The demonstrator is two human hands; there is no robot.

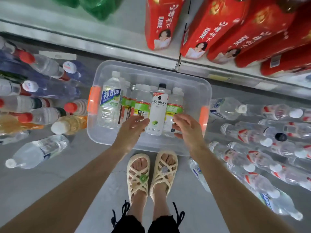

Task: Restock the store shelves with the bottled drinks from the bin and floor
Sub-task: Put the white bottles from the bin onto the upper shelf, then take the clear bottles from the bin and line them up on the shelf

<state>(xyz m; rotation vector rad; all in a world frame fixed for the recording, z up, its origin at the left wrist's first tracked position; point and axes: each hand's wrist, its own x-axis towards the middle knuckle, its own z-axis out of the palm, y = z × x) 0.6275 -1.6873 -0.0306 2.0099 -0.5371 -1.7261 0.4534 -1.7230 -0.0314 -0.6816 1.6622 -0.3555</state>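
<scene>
A smooth grey concrete floor [111, 190] runs up to white metal shelving [101, 39] under even, soft light

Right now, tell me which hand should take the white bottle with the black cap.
Left, probably: the left hand nearly touches the white bottle, while the right hand hovers over the green-labelled bottle beside it.

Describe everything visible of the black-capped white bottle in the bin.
The white bottle has an opaque white wrap, black cap, dark lettering and a green fruit picture near its base. It lies in the clear bin among green-labelled clear bottles, cap toward the shelf. The left hand and right hand flank its base; contact unclear.
</scene>
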